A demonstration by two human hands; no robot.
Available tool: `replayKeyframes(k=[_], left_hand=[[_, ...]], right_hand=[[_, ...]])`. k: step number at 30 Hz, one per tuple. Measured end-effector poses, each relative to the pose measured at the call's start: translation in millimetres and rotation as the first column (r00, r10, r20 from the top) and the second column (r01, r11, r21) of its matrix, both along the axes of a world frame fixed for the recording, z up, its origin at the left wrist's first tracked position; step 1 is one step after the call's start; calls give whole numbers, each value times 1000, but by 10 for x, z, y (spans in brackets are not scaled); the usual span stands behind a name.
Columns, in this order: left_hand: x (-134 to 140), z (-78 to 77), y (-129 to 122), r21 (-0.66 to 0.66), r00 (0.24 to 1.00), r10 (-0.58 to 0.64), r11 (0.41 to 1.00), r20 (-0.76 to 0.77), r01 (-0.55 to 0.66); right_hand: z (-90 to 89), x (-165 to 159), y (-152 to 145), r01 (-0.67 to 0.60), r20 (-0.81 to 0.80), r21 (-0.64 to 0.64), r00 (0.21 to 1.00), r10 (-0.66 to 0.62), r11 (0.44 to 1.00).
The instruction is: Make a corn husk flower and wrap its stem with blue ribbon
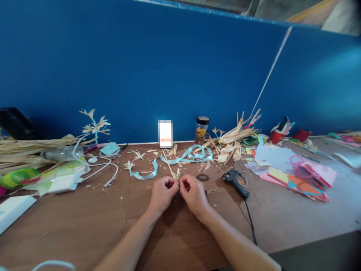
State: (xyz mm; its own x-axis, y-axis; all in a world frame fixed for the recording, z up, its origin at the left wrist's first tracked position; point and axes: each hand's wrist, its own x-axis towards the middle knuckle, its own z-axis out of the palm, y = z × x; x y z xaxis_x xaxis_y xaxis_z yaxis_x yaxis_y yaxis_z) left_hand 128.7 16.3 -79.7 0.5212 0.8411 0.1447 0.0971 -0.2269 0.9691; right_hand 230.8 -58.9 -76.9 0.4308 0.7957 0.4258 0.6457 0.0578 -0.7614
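Over the middle of the brown table, my left hand [163, 195] and my right hand [194, 194] meet with thumbs and fingertips pinched together. Between them is a small pale corn husk flower [176, 174], its petals pointing away from me. Fingers cover its lower part. Just beyond, a light blue ribbon [180, 159] lies in loose curls among husk scraps. Two more husk flowers lie to the left: one [129, 166] at the ribbon's end, another [138, 154] farther back. A black glue gun [236, 183] rests right of my right hand.
A jar with a black lid [201, 130] and a heap of dried husks [232, 143] stand by the blue partition [169, 67]. Colored paper [296, 180] spreads at right. White cables [105, 165], a clear bottle [63, 153] and a husk flower stem [96, 128] occupy the left.
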Motion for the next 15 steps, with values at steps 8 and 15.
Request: replayKeyframes(k=[8, 15], left_hand=[[2, 27, -25, -85, 995, -52, 995, 86, 60], [-9, 76, -27, -154, 985, -99, 981, 144, 121]], right_hand=[[41, 11, -4, -35, -155, 8, 987, 35, 999], [83, 34, -10, -77, -288, 35, 954, 84, 996]])
